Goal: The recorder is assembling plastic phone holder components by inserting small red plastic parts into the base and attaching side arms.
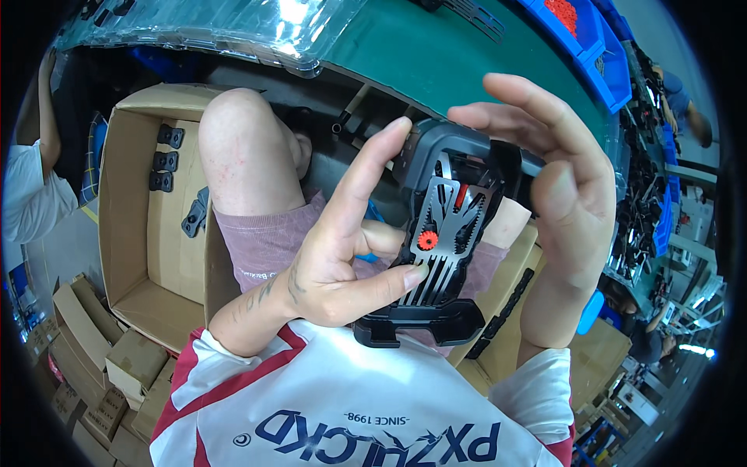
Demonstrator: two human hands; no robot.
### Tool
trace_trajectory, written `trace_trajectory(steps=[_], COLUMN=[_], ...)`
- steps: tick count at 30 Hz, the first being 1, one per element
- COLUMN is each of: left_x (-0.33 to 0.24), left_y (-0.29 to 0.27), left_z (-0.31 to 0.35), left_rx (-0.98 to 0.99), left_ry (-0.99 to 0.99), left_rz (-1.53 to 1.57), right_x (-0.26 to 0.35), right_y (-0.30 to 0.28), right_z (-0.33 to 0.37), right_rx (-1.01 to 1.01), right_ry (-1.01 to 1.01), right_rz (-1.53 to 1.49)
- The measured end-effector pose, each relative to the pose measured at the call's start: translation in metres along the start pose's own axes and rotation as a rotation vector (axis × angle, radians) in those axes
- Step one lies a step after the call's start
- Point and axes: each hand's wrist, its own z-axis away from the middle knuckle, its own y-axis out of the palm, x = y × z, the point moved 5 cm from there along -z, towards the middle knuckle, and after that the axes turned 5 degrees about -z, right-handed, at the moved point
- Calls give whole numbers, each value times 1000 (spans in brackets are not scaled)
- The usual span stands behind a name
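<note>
My left hand point(334, 272) grips a black phone holder point(447, 292) in front of my lap, its thumb pressed on the face and its index finger stretched to the upper corner. The holder's inside lies exposed: toothed silver metal plates point(440, 201), a small red gear point(428, 240) and a slim red piece point(461, 196). Close by the upper right corner is my right hand point(572, 171), fingers apart and curved, a fingertip close to the top edge. Whether that hand touches the holder I cannot tell for sure.
Ahead is a green worktable point(405, 58) with clear plastic trays point(233, 31) and blue bins point(599, 58), one containing red parts. On my left, an open cardboard box point(175, 249) contains several black pieces. Another box point(506, 311) with black strips is at right. People sit at both sides.
</note>
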Motion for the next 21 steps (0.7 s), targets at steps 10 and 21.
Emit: trace_trajectory(steps=[10,21], left_x=[0,1], left_y=[3,-10], left_z=[0,1], left_rx=[77,-121], left_ry=[-66,-186], left_rz=[143,284], right_x=[0,-11], right_y=[6,-126], right_z=[-9,-124], right_rx=[92,-405], right_ry=[403,-42], right_rz=[-69,606])
